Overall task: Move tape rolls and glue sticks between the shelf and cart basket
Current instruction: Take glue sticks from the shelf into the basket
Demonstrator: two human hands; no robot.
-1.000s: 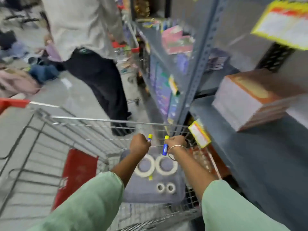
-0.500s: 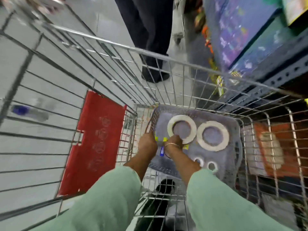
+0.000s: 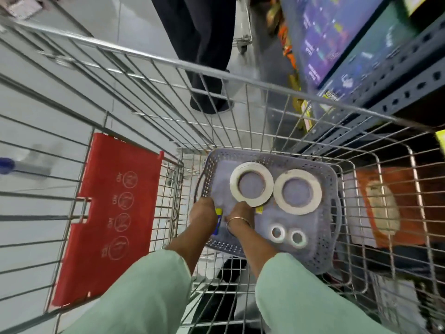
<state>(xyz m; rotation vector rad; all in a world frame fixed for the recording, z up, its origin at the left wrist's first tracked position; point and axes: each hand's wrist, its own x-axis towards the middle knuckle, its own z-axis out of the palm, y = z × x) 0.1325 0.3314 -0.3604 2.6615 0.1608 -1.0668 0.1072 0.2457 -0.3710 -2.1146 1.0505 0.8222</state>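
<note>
A grey perforated basket [image 3: 322,259] sits in the wire cart [image 3: 168,63]. It holds two large white tape rolls [image 3: 251,183] [image 3: 297,191] and two small tape rolls [image 3: 277,233] [image 3: 298,238]. Both my hands are low at the basket's near left corner. My left hand [image 3: 203,214] is closed on a glue stick [image 3: 218,219] with a yellow cap and blue body. My right hand [image 3: 240,213] is closed beside it, mostly hiding what it grips. A yellow cap [image 3: 259,209] shows at its right side, under the nearer large roll.
The cart's red fold-down flap [image 3: 113,213] lies to the left of the basket. A grey metal shelf [image 3: 409,75] with purple packs stands on the right, orange packs low behind the cart's wire. Another person's dark legs [image 3: 204,51] stand just beyond the cart's front rim.
My view has dropped from the shelf to the cart. Both hands came down from rim height into the basket with the glue sticks; over the last half second they have barely moved.
</note>
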